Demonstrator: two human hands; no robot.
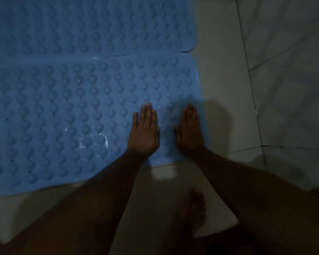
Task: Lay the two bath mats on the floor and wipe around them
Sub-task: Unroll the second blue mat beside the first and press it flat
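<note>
Here, the tiled floor (228, 80) fills the right and lower field, pale and dimly lit. Upon it lie two blue bath mats, studded with rounded bumps. The far mat (90, 24) spans the top of the view; the near mat (63, 116) lies below it, their long edges meeting, or slightly overlapping, along a seam; I cannot tell which. Both appear flat on the floor, so I judge the laying nearly complete and the wiping not yet begun; no cloth is in view.

My two forearms enter from the bottom. My left hand (145, 131) rests palm down on the near mat toward its right end, fingers extended and held together, grasping nothing. My right hand (190, 129) lies just beside it, nearer the mat's right edge, likewise flat and released; it is shadowed and somewhat blurred, so finger detail is uncertain. A bare foot (196, 210) stands on the tiles below, indistinct in the gloom.

Small glints of wetness (92, 138) show on the near mat, left of my left hand.

The step in hand, as I judge it, is pressing the mat down. To do it well, I should keep the palms flat, push firmly so the underside seats against the tile, and work outward toward the corner so no edge lifts.
</note>
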